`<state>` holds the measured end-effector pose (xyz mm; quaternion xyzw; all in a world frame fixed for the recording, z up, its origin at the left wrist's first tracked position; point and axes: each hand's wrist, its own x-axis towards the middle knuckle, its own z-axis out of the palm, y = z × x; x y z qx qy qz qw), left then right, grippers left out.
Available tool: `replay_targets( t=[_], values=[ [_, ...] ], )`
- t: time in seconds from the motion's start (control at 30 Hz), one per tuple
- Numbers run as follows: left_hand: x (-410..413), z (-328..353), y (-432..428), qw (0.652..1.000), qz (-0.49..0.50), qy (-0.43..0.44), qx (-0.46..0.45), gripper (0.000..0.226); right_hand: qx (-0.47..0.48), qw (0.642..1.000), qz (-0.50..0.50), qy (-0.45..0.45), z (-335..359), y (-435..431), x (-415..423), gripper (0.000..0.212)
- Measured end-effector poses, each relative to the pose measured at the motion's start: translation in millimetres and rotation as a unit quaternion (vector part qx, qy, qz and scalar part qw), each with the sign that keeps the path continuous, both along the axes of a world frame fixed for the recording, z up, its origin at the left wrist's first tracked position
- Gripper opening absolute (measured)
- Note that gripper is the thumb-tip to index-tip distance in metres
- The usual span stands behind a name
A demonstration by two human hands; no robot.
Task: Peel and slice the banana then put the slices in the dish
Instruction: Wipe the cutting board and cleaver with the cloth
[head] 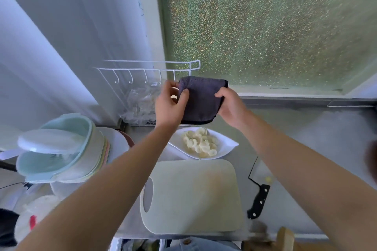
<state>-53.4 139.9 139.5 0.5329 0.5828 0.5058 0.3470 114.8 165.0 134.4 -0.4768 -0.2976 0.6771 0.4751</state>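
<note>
Dark cloth (201, 100) nubby, matt; dish (226, 144) glossy white; cutting board (193, 195) matt plastic; window glass (265, 26) pebbled.

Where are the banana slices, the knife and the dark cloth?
banana slices (201, 143), head view, middle of the pile
knife (258, 201), head view, on its black handle
dark cloth (202, 99), head view, middle of the fabric

light: soft daylight via frosted window (265, 26) | shadows: faint | edges — fisheye-bent, blurred low corners
</note>
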Motion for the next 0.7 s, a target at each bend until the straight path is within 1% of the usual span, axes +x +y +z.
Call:
replay_targets(
  t=[0.07, 0.1, 0.2, 0.27, 0.3, 0.33, 0.37, 0.43, 0.5, 0.53, 0.6, 0.7],
  values=[
    [-4.5, 21.1, 15.0, 0.997, 0.056, 0.037, 0.027, 0.013, 0.044, 0.999, -0.019, -0.001, 20.3, 13.6, -9.4, 0.046],
    [-6.9, 31.5, 23.4, 0.995, 0.079, 0.047, 0.031, 0.015, 0.068, 0.997, -0.032, -0.004, 29.2, 21.6, -13.7, 0.042],
    [-12.9, 56.3, 47.5, 0.992, 0.119, 0.043, 0.009, 0.029, 0.098, 0.99, -0.102, -0.026, 49.8, 46.2, -25.8, 0.043],
    [-16.9, 64.3, 61.4, 0.993, 0.112, 0.047, -0.012, 0.031, 0.111, 0.982, -0.135, -0.072, 53.5, 59.9, -31.8, 0.04],
    [-19.0, 64.2, 67.3, 0.992, 0.098, 0.074, -0.016, 0.029, 0.123, 0.976, -0.141, -0.116, 52.5, 65.8, -34.0, 0.038],
    [-21.1, 61.5, 72.4, 0.989, 0.08, 0.126, -0.021, 0.026, 0.139, 0.965, -0.138, -0.172, 50.2, 71.2, -35.1, 0.036],
    [-22.6, 56.7, 75.4, 0.978, 0.066, 0.195, -0.032, 0.024, 0.159, 0.951, -0.131, -0.23, 47.6, 75.1, -36.3, 0.032],
    [-24.4, 43.7, 76.7, 0.945, 0.06, 0.318, -0.048, 0.024, 0.204, 0.913, -0.117, -0.334, 41.6, 80.1, -38.6, 0.026],
    [-23.3, 34.7, 73.5, 0.92, 0.071, 0.385, -0.03, 0.027, 0.239, 0.876, -0.114, -0.404, 33.8, 83.4, -39.5, 0.025],
    [-22.6, 32.2, 72.3, 0.913, 0.076, 0.401, -0.019, 0.028, 0.239, 0.867, -0.104, -0.425, 29.8, 84.5, -39.1, 0.025],
    [-20.6, 31.5, 70.8, 0.906, 0.076, 0.416, -0.009, 0.029, 0.217, 0.878, -0.067, -0.421, 24.6, 83.7, -36.8, 0.026],
    [-16.2, 28.5, 65.3, 0.898, 0.075, 0.432, 0.029, 0.03, 0.205, 0.904, -0.052, -0.372, 25.1, 76.2, -30.1, 0.029]
  ],
)
